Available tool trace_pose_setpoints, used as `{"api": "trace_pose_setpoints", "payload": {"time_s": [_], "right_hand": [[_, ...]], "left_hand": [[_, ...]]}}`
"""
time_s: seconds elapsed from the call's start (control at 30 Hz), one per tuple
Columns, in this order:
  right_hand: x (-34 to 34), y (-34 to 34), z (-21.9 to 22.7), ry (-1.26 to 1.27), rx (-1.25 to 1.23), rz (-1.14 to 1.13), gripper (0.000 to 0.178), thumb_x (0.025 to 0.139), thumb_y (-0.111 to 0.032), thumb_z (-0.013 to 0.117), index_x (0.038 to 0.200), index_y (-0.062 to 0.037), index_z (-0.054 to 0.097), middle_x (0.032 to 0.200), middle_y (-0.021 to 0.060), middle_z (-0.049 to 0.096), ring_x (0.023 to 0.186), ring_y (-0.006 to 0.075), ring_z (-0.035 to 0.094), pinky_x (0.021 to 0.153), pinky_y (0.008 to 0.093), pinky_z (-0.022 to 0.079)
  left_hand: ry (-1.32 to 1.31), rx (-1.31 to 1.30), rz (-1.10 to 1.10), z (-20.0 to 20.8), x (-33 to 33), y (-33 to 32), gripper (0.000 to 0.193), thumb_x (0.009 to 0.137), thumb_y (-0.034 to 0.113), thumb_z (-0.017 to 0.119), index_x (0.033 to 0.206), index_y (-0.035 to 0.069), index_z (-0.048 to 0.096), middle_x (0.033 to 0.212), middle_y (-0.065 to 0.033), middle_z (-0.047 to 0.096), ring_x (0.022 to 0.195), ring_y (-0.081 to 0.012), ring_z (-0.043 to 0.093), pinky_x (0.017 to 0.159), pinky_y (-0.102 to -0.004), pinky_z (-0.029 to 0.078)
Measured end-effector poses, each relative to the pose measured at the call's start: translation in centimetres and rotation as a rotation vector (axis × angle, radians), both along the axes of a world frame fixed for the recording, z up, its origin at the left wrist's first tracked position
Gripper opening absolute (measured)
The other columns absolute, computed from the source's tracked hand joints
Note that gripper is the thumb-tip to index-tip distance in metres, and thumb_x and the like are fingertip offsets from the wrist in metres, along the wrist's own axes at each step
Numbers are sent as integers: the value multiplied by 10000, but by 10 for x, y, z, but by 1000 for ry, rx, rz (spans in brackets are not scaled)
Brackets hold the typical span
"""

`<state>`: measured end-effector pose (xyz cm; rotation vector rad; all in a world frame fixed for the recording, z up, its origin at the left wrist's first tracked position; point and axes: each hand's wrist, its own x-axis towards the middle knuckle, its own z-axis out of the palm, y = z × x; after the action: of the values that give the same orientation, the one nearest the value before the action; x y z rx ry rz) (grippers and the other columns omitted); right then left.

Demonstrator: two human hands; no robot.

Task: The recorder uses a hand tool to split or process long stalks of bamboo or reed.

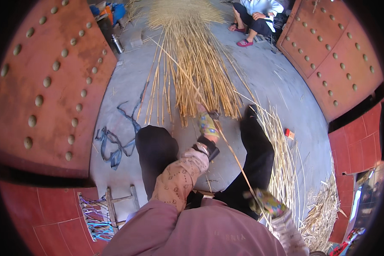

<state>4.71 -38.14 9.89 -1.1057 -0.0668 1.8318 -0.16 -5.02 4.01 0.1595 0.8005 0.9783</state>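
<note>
My left hand (206,123), in a patterned glove, is stretched forward between my knees and closed around a long, thin reed stalk (234,153). A small dark object (213,114) shows at that hand; its kind is hard to make out. The stalk slants back toward my right hip. There my right hand (269,202), gloved too and smeared by motion, is closed on its lower part. Just beyond my left hand, a large spread of brown reed stalks (196,64) lies on the floor, cut ends toward me.
Pale, thin stalks (277,158) lie along my right leg, with husk scraps (322,209) behind them. A blue strap (115,147) is at left, near a small red box's opposite side. Studded doors (55,85) flank me. A person (258,19) sits far right; a metal flask (117,44) stands far left.
</note>
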Motion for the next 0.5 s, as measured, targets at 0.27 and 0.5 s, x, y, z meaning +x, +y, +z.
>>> {"api": "trace_pose_setpoints", "payload": {"time_s": [0.27,0.5], "right_hand": [[14,121,-45,-57,169,-93,218,844,-223,399,900,-32,487,558,0,404,367,66,347,309,197,261],[-10,-36,3,-74,-198,84,218,824,-174,401,827,29,482,448,-9,331,338,62,258,304,200,219]], "left_hand": [[-72,17,-163,-38,20,-17,417,750,546,461,733,131,508,604,18,464,524,-103,435,446,-236,344],[15,17,28,-29,2,42,456,735,583,444,809,140,524,679,9,490,630,-122,463,540,-272,405]]}}
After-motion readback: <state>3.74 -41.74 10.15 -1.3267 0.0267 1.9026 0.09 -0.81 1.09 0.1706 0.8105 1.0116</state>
